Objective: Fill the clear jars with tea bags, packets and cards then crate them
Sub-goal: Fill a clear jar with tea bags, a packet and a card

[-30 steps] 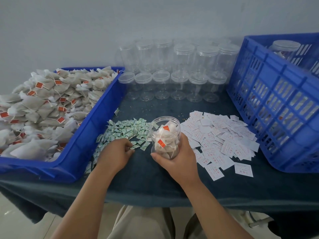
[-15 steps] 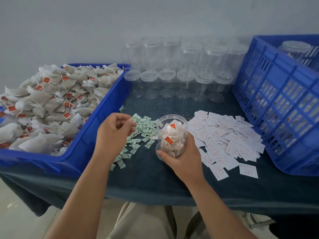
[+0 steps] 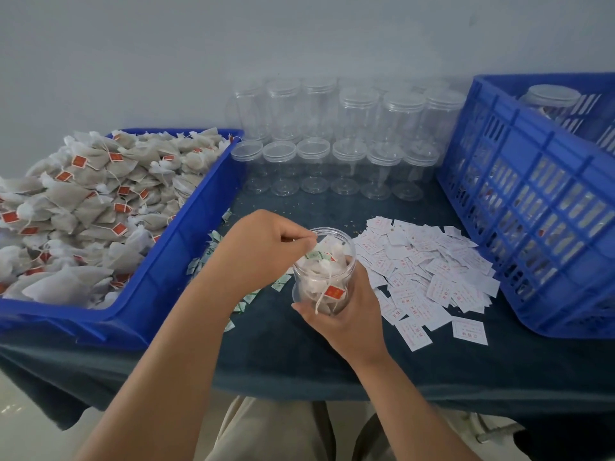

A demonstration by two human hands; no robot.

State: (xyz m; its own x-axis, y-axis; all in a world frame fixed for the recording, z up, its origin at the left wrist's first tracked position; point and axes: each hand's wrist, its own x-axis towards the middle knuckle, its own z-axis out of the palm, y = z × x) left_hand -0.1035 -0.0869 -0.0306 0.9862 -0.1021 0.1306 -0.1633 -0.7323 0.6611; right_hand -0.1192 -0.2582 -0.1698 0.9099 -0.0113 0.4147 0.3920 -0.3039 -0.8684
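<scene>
The cloth-covered table (image 3: 299,367) carried everything: the blue tray (image 3: 186,247) heaped with tea bags (image 3: 83,207) on my left, the blue crate (image 3: 532,207) on my right with one capped jar showing in it, and the rows of empty jars (image 3: 346,168) along the wall. Nearer lay the spread of cards (image 3: 432,271) and the smaller scatter of packets (image 3: 199,264). A second earlier my left hand (image 3: 256,251) had been down among those packets; it had since risen and crossed to the mouth of the jar (image 3: 324,277), thumb and forefinger closed on one green packet (image 3: 314,255) right at the rim. My right hand (image 3: 346,314) was wrapped round the jar's lower half, holding it between the two heaps, already full of tea bags (so bags looked done, a card and a lid still owed). The tray wall ran just beside my left forearm, leaving little room that way; the crate stood well apart, with the cards between, and bare cloth lay open toward the near edge.
</scene>
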